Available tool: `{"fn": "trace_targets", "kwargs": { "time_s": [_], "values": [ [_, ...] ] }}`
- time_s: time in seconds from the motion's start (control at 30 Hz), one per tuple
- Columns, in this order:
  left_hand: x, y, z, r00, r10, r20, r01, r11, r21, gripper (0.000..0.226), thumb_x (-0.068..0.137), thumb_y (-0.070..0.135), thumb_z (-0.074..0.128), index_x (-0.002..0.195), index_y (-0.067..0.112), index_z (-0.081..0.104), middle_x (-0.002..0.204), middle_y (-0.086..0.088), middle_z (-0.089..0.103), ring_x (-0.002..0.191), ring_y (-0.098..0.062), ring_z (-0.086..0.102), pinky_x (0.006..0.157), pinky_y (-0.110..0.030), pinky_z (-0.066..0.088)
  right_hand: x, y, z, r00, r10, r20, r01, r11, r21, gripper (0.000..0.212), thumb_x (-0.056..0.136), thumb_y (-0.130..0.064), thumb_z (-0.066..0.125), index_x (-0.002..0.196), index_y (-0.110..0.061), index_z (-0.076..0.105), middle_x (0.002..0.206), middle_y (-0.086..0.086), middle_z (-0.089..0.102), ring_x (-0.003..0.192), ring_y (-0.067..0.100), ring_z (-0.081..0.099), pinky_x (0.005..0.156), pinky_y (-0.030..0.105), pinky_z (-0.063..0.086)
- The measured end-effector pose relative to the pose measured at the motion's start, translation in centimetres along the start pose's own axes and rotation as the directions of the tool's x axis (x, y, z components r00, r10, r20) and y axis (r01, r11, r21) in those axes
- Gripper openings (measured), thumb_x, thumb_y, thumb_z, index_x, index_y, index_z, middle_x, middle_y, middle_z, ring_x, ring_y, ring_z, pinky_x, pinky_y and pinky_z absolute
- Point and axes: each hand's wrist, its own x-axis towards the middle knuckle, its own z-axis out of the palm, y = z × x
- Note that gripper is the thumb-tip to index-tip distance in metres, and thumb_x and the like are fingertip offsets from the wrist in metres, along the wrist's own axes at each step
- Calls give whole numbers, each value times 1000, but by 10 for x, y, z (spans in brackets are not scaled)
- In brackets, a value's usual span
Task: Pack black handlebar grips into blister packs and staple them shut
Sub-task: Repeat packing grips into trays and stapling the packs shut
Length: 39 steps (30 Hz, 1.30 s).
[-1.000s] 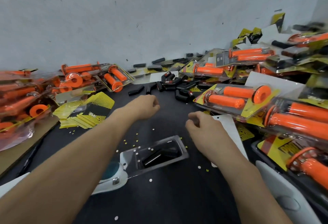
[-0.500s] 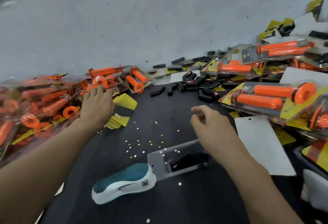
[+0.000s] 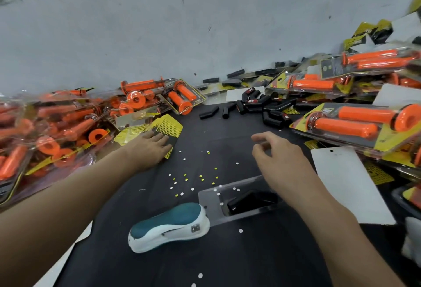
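Observation:
My left hand (image 3: 149, 147) lies flat with straight fingers on a yellow-and-black printed card (image 3: 167, 127) at the left of the black table. My right hand (image 3: 276, 157) hovers over the middle of the table, its fingers loosely curled and holding nothing. Below it lies a clear blister pack (image 3: 215, 207) with a black handlebar grip (image 3: 248, 200) in its tray. A teal-and-white stapler (image 3: 168, 226) rests against the pack's left end. Several loose black grips (image 3: 255, 104) lie in a pile near the wall.
Packed orange grips (image 3: 68, 127) are heaped at the left and stacked at the right (image 3: 350, 122). A white backing card (image 3: 346, 182) lies at the right. Small white and yellow punch-outs (image 3: 196, 177) dot the black table surface (image 3: 227, 259). A grey wall (image 3: 182, 25) closes the back.
My left hand has moved down from the orange pile onto the yellow-and-black card. My right hand has shifted slightly, still holding nothing. The camera has turned a little to the left.

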Motion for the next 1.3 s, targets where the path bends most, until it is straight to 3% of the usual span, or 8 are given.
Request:
{"fn": "trace_targets", "kwargs": {
  "time_s": [0.07,0.27,0.4,0.57,0.73,0.9,1.03,1.3],
  "values": [
    [-5,4,-2,975,41,-216,-30,998,57,45,97,19,54,141,6,51,146,-20,48,134,-27,49,114,-37,34,-2,-2,-1,1000,-10,-2,10,1000,8,32,101,-30,43,131,-32,56,117,-10,61,75,5,55,68,27,40],
    [-24,4,-4,997,-27,-67,26,1000,-16,43,106,22,31,148,20,40,152,-3,42,142,-20,35,120,-39,18,-11,-4,-7,999,-41,-6,41,999,3,32,102,-30,44,132,-30,55,122,-8,59,93,11,59,77,30,45],
    [-45,-5,-24,883,-290,-369,158,924,-347,43,102,17,43,144,27,47,138,2,55,128,-24,48,107,-41,36,-17,-5,-15,996,-82,-43,83,996,20,33,103,-28,44,134,-29,55,120,-5,59,93,7,58,74,26,45],
    [-86,13,-77,477,-878,-50,-151,-26,-988,32,102,25,52,75,26,67,70,17,59,66,-2,48,60,-22,34,-22,-11,-20,984,-137,-115,150,982,114,32,102,-28,46,132,-33,56,121,-12,58,96,-5,54,70,7,36],
    [-113,64,-108,670,-703,238,-354,-584,-730,20,97,29,62,88,18,76,94,-4,77,88,-16,69,87,-37,54,-30,-21,-16,995,-100,-11,95,907,410,40,98,-49,50,135,-34,54,112,-22,64,99,-2,64,85,21,52],
    [-116,86,-106,792,-577,201,-249,-605,-756,23,102,25,54,104,17,75,101,-10,75,100,-37,67,97,-58,49,-34,-26,-6,997,-53,62,8,821,570,24,100,-20,56,121,-31,61,91,-15,74,77,9,72,59,20,56],
    [-115,85,-89,861,-472,187,-141,-577,-805,22,102,12,48,102,11,70,74,-6,54,65,-24,46,63,-26,43,-30,-26,-4,999,-13,46,-17,815,580,21,101,-16,56,114,-30,64,86,-14,74,74,9,72,59,20,56],
    [-115,78,-76,837,-455,303,-60,-628,-776,29,95,10,56,70,18,68,67,-12,54,67,-19,49,66,-32,42,-28,-31,13,998,-42,54,8,863,505,20,100,-20,55,101,-36,67,82,-11,75,71,12,72,67,27,60]
  ]
}}
